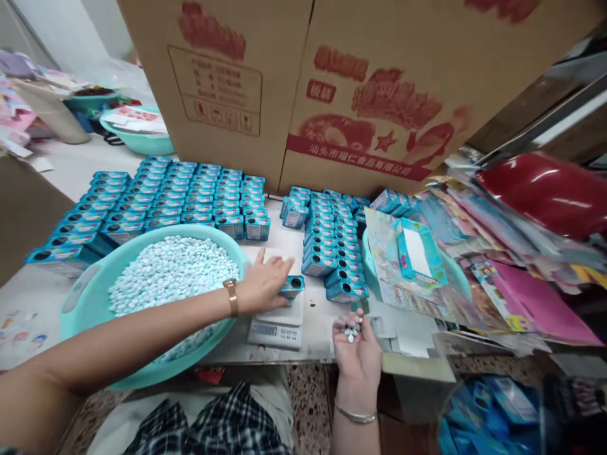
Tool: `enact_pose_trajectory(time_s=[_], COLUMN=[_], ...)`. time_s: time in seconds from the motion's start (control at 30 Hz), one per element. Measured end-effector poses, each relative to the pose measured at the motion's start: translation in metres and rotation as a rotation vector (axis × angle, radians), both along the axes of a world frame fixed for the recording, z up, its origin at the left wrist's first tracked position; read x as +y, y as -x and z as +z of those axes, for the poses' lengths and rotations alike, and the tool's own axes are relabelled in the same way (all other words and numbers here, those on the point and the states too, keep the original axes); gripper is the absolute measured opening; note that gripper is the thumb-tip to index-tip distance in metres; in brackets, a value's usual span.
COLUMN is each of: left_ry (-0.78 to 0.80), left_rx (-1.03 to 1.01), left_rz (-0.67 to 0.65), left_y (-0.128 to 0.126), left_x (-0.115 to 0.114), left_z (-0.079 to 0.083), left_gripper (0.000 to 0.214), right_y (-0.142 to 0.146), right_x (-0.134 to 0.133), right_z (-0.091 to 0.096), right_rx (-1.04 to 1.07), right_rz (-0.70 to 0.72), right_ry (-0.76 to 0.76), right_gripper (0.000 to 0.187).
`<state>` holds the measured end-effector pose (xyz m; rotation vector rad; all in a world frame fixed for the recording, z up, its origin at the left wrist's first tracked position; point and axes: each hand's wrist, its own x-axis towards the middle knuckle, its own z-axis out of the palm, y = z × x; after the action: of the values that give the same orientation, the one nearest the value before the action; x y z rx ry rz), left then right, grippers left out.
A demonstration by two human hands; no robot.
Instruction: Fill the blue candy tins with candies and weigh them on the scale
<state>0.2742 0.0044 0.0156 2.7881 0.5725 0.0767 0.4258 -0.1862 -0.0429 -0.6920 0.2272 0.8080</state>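
Note:
My left hand (268,281) reaches across a green basin (80,309) of pale blue and white candies (175,268), its fingers spread over a small digital scale (277,333). Beside and partly under those fingers is a small blue box (293,286) on the scale; I cannot tell if the hand touches it. My right hand (356,354) is palm up at the table's front edge, fingers curled around several small candies (351,333).
Rows of blue boxes (164,196) stand behind the basin, with more boxes (320,256) right of the scale. Large cardboard cartons (270,145) wall off the back. At right are another basin (458,278), printed bags (535,303) and a red shiny object (545,193).

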Motion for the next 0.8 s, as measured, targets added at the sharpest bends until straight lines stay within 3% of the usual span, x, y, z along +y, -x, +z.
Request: enact_pose_trajectory(time_s=[0.07,0.1,0.23,0.37,0.47,0.63,0.8], left_ry=[0.001,0.008,0.045,0.134,0.166,0.244,0.298], left_rx=[-0.023,-0.056,-0.203,-0.26,-0.257,-0.282,-0.23], left_rz=[0.038,0.065,0.289,0.515,0.627,0.57,0.302], left_y=[0.017,0.028,0.085,0.135,0.152,0.148,0.117], left_x=[0.004,0.007,0.02,0.028,0.029,0.031,0.03], left_z=[0.017,0.026,0.048,0.04,0.03,0.021,0.017], left_gripper=[0.102,0.106,0.091,0.079,0.065,0.067,0.064], right_y=[-0.003,-0.005,-0.008,-0.006,-0.003,0.003,0.012], right_x=[0.006,0.01,0.025,0.043,0.059,0.084,0.101], right_z=[0.002,0.003,0.009,0.017,0.022,0.032,0.043], right_rx=[0.046,0.057,0.025,-0.019,-0.023,-0.034,-0.075], right_rz=[-0.03,-0.04,-0.052,-0.05,-0.046,-0.029,-0.005], right_ry=[0.034,0.049,0.083,0.107,0.083,0.057,0.043], right_gripper=[0.011,0.009,0.008,0.013,0.015,0.013,0.011])
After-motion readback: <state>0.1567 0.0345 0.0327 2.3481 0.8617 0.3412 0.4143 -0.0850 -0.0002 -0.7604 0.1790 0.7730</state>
